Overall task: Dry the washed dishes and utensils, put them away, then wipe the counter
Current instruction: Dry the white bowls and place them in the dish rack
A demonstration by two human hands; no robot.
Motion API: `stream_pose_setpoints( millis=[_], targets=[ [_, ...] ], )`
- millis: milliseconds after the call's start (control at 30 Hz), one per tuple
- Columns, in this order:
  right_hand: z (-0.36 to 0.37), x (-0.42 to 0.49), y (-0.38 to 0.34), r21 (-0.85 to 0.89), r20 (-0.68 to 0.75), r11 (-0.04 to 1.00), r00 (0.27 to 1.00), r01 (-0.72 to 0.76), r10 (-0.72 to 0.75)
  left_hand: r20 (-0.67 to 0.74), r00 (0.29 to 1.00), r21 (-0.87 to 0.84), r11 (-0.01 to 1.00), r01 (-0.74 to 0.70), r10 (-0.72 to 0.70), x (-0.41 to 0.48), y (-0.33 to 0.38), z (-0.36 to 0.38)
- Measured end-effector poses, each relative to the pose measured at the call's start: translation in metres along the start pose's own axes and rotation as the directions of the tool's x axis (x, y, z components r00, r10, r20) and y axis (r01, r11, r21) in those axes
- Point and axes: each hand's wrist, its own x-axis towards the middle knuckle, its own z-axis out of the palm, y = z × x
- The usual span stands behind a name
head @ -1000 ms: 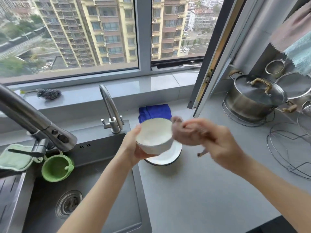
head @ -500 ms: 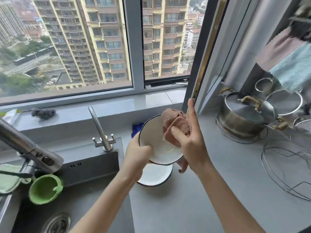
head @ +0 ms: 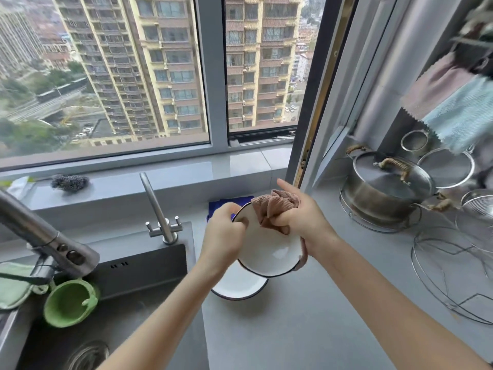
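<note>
1. Head view: the white dark-rimmed bowl [head: 269, 249] is tilted above the desk [head: 306, 316], its open face toward the camera.
2. Left hand [head: 222, 236] grips its rim at 10 o'clock.
3. Right hand [head: 304, 217] clutches a pink cloth [head: 272, 206] against the rim at 1 o'clock.
4. A white plate [head: 237, 285] lies at the bowl's 6 o'clock.

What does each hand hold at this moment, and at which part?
The left hand grips the white dark-rimmed bowl at its upper left rim. The right hand grips the bunched pink cloth, pressed inside the bowl.
</note>
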Motion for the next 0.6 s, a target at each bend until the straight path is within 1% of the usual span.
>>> stream_pose_setpoints(
  millis=[67,133,200,233,300,333,367,400,433,467,500,533,567,600],
  targets=[
    [0.008,-0.001,0.014,0.08,-0.102,0.995,0.992,-0.067,0.075,-0.055,0.998,-0.027,0.999,0.038,-0.04,-0.003,-0.011,0.001],
    [0.016,-0.004,0.025,0.154,-0.17,0.981,0.975,-0.114,0.14,-0.082,0.994,-0.039,0.996,0.075,-0.078,-0.005,-0.024,0.0],
    [0.033,-0.008,0.036,0.236,-0.248,0.965,0.953,-0.113,0.173,-0.155,0.982,-0.071,0.993,0.098,-0.108,-0.011,-0.034,-0.003],
    [0.045,-0.01,0.042,0.29,-0.313,0.953,0.932,-0.088,0.181,-0.221,0.966,-0.105,0.988,0.117,-0.138,-0.016,-0.036,-0.002],
    [0.069,-0.016,0.053,0.392,-0.474,0.92,0.857,0.002,0.201,-0.37,0.9,-0.249,0.958,0.141,-0.228,-0.031,-0.033,0.004],
    [0.078,-0.021,0.056,0.419,-0.547,0.907,0.812,0.055,0.204,-0.422,0.863,-0.329,0.934,0.14,-0.277,-0.041,-0.03,0.008],
    [0.082,-0.025,0.058,0.422,-0.597,0.902,0.777,0.094,0.198,-0.434,0.846,-0.381,0.914,0.14,-0.311,-0.05,-0.03,0.011],
    [0.083,-0.031,0.061,0.399,-0.619,0.91,0.765,0.108,0.18,-0.384,0.874,-0.395,0.909,0.137,-0.298,-0.058,-0.033,0.011],
    [0.08,-0.037,0.061,0.343,-0.618,0.934,0.772,0.1,0.144,-0.287,0.929,-0.375,0.92,0.115,-0.234,-0.063,-0.039,0.008],
    [0.072,-0.046,0.061,0.255,-0.598,0.963,0.797,0.084,0.089,-0.146,0.98,-0.333,0.939,0.082,-0.137,-0.065,-0.046,-0.001],
    [0.063,-0.053,0.058,0.149,-0.541,0.986,0.841,0.075,0.018,0.002,0.999,-0.288,0.957,0.041,-0.042,-0.062,-0.05,-0.012],
    [0.053,-0.061,0.053,0.044,-0.458,0.996,0.887,0.083,-0.053,0.148,0.988,-0.228,0.973,-0.015,0.05,-0.056,-0.052,-0.023],
    [0.043,-0.07,0.047,-0.073,-0.359,0.993,0.927,0.089,-0.109,0.281,0.951,-0.141,0.986,-0.094,0.131,-0.049,-0.053,-0.031],
    [0.035,-0.077,0.041,-0.209,-0.252,0.975,0.959,0.078,-0.131,0.376,0.904,-0.034,0.978,-0.205,0.202,-0.043,-0.051,-0.035]
  ],
)
